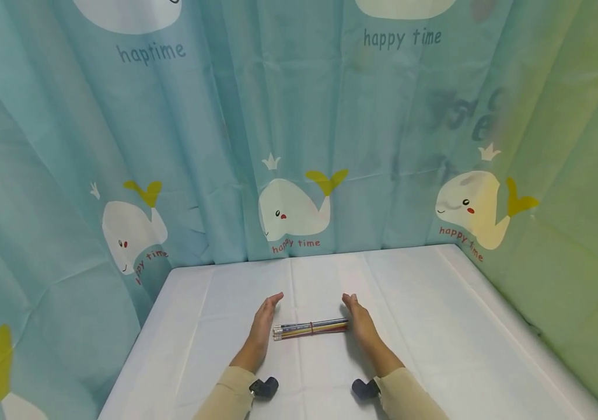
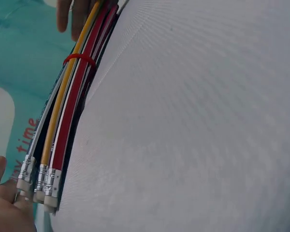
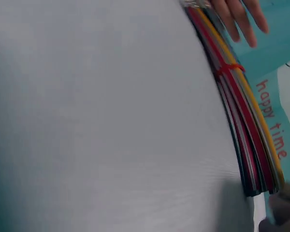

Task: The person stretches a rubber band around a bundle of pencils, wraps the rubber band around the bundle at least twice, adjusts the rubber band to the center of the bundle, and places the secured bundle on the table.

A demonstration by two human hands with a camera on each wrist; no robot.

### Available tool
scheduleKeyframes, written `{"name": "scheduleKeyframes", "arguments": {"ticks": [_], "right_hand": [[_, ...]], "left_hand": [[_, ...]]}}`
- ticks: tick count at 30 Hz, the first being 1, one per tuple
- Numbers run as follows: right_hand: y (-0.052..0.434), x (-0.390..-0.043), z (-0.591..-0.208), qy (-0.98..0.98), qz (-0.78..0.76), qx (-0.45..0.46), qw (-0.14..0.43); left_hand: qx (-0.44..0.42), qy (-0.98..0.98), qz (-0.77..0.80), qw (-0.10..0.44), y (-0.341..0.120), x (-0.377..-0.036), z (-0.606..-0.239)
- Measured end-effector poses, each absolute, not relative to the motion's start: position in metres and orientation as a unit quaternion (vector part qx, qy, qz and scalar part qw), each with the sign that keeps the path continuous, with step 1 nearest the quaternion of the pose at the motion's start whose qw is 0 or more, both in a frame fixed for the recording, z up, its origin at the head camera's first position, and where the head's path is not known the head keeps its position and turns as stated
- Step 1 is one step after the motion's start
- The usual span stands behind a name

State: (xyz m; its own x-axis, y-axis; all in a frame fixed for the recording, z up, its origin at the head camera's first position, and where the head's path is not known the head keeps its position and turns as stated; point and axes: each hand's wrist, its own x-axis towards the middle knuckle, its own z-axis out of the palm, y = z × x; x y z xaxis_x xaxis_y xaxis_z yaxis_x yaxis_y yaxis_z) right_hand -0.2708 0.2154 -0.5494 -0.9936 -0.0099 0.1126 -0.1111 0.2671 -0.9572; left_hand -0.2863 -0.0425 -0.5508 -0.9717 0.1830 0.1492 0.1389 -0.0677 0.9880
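Observation:
A bundle of several pencils (image 1: 310, 328), red, yellow and dark, lies flat on the white table (image 1: 435, 326) with a red band (image 2: 79, 59) round its middle. My left hand (image 1: 266, 321) stands on its edge at the eraser ends (image 2: 38, 186), fingers straight, palm against or just short of them. My right hand (image 1: 360, 319) stands the same way at the other end, fingers straight, palm facing the tips. In the right wrist view the bundle (image 3: 237, 96) runs away toward the left hand's fingers (image 3: 239, 17). Neither hand grips anything.
A teal curtain (image 1: 299, 146) printed with white whales hangs close behind the table and along its left and right sides. The table's left edge (image 1: 146, 326) and right edge (image 1: 514, 315) meet the curtain. Small black wrist cameras (image 1: 264, 387) sit on both forearms.

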Motion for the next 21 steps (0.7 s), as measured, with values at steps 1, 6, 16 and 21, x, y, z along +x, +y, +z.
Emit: {"name": "scheduleKeyframes", "arguments": {"ticks": [1, 6, 16, 21], "right_hand": [[0.214, -0.269, -0.549, -0.815, 0.577, 0.029, 0.043], [0.201, -0.260, -0.548, -0.865, 0.501, 0.010, 0.019], [0.195, -0.255, -0.555, -0.867, 0.497, 0.002, 0.016], [0.200, -0.260, -0.550, -0.825, 0.564, 0.013, 0.036]], "left_hand": [[0.121, 0.679, 0.724, 0.022, -0.042, -0.287, -0.551], [0.119, 0.664, 0.735, 0.065, -0.040, -0.286, -0.556], [0.118, 0.652, 0.746, 0.067, -0.036, -0.286, -0.559], [0.100, 0.660, 0.742, 0.065, -0.043, -0.287, -0.557]]}}
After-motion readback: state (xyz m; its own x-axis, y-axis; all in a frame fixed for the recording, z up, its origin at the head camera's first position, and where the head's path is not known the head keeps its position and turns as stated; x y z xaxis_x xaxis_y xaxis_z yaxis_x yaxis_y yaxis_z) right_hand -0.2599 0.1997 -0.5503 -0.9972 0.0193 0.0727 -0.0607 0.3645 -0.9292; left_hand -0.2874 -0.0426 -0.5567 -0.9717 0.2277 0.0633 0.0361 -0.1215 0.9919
